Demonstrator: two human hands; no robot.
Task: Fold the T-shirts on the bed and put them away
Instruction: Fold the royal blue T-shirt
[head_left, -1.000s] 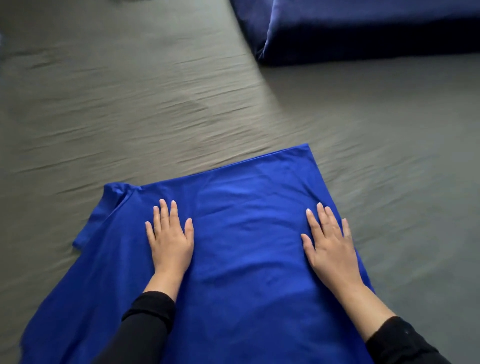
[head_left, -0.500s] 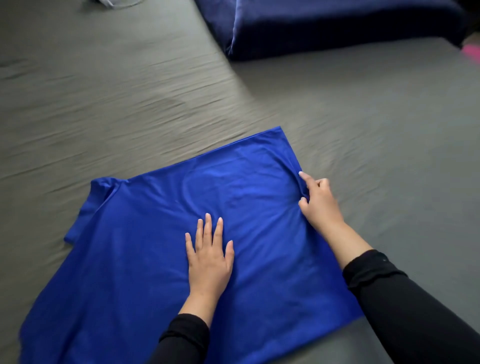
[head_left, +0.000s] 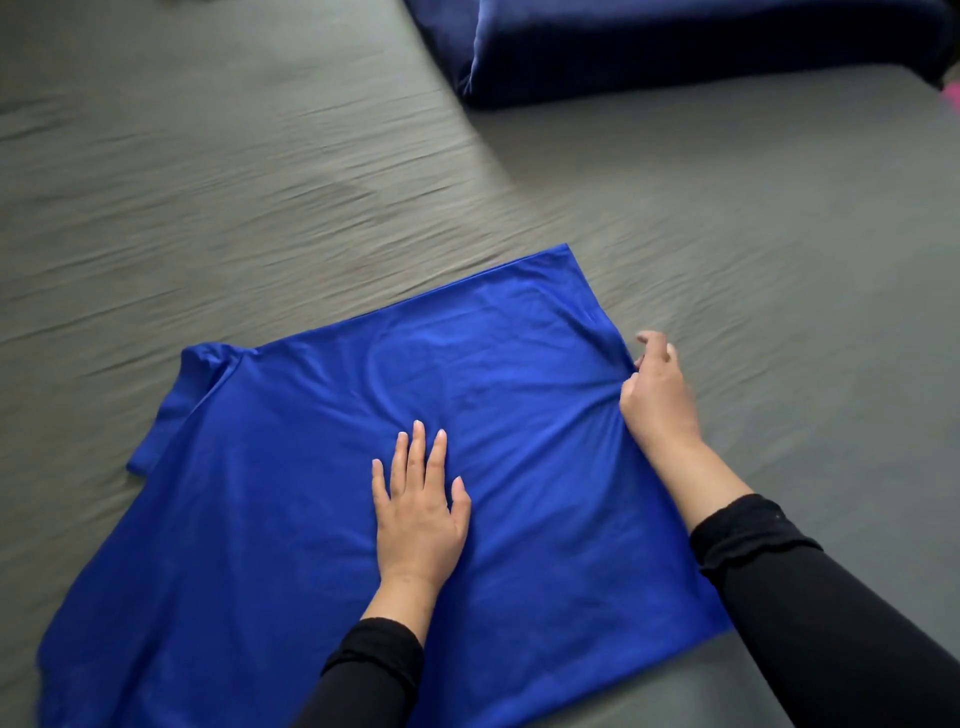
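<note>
Nearest me, my left hand is lying flat, fingers spread, pressing the middle of the blue T-shirt spread on the grey bed. Further out, my right hand is pinching the shirt's right edge, its grip bunching the cloth. Beyond, a dark blue pillow is lying.

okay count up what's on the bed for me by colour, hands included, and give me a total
Bright blue: 1, the T-shirt
Dark navy: 1, the pillow
Bare hands: 2, the left hand flat on the shirt, the right hand pinching its right edge
Pink: 1, a small scrap at the frame edge, too cropped to identify
Total: 5
</note>
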